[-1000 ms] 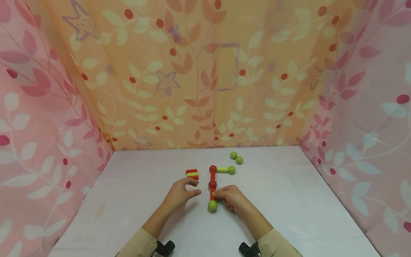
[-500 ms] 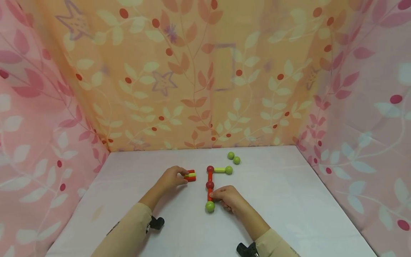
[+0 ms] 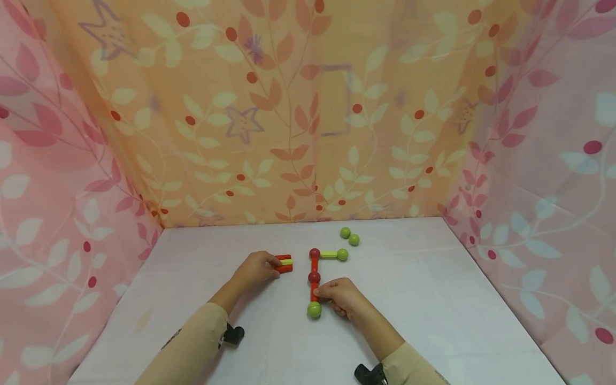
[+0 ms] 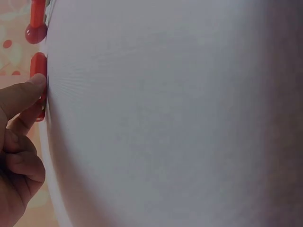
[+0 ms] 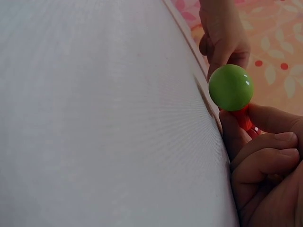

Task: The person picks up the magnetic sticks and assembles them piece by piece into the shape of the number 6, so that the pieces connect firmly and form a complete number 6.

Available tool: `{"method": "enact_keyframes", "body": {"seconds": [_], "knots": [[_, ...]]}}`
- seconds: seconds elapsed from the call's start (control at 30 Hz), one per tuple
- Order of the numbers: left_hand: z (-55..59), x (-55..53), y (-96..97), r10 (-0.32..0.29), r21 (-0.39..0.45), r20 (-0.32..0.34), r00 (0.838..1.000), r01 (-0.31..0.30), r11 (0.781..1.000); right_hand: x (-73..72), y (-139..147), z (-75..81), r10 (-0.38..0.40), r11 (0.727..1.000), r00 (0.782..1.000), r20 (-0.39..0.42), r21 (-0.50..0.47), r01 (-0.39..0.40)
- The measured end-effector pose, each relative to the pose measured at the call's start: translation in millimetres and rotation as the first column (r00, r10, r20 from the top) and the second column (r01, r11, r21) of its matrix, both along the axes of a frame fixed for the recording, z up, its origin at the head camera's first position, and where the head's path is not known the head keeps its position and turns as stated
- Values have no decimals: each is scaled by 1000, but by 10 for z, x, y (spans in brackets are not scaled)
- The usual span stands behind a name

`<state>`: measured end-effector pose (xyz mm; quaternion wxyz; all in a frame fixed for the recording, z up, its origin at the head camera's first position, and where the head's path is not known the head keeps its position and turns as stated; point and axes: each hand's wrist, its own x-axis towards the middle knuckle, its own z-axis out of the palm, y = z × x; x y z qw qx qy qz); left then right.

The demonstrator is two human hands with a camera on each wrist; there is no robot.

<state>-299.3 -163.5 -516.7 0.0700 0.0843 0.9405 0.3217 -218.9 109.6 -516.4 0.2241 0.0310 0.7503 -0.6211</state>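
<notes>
Left of the middle, my left hand (image 3: 254, 269) pinches the front red rod (image 3: 286, 269) of a small stack of short rods; the left wrist view shows my thumb against that red rod (image 4: 39, 64). A yellow-green rod (image 3: 286, 262) and another red rod (image 3: 284, 257) lie just behind it. My right hand (image 3: 344, 295) pinches a red rod (image 3: 314, 289) between a green ball (image 3: 314, 309) and a red ball (image 3: 314, 277). These belong to one joined piece, which runs back to another red ball (image 3: 315, 253) and turns right along a yellow-green rod (image 3: 329, 254).
A green ball (image 3: 342, 254) ends the joined piece's right branch. Two loose green balls (image 3: 345, 232) sit farther back on the white table (image 3: 409, 267). Patterned cloth (image 3: 298, 133) walls the back and both sides.
My left hand has moved left and back from beside the joined piece and taken hold at the left end of the rods. My right hand keeps its hold.
</notes>
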Motion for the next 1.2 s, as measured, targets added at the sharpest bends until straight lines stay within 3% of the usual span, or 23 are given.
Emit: {"method": "enact_keyframes", "body": {"seconds": [0.13, 0.33, 0.53, 0.87, 1.2], "knots": [[-2, 11, -14, -23, -2, -39, 999, 23, 1000, -3, 2, -17, 1, 1000, 1000, -7, 5, -1], [10, 34, -56, -36, 44, 20, 999, 35, 998, 2, -12, -36, 3, 1000, 1000, 1, 30, -3], [158, 149, -94, -83, 111, -7, 997, 83, 990, 3, -11, -28, 7, 1000, 1000, 3, 22, -7], [338, 590, -55, -231, 146, 23, 973, 225, 963, 0, 5, 30, 5, 999, 1000, 20, 34, -6], [283, 1012, 205, -329, 190, 79, 941, 310, 932, 5, -22, 43, 10, 999, 1000, 14, 35, -11]]}}
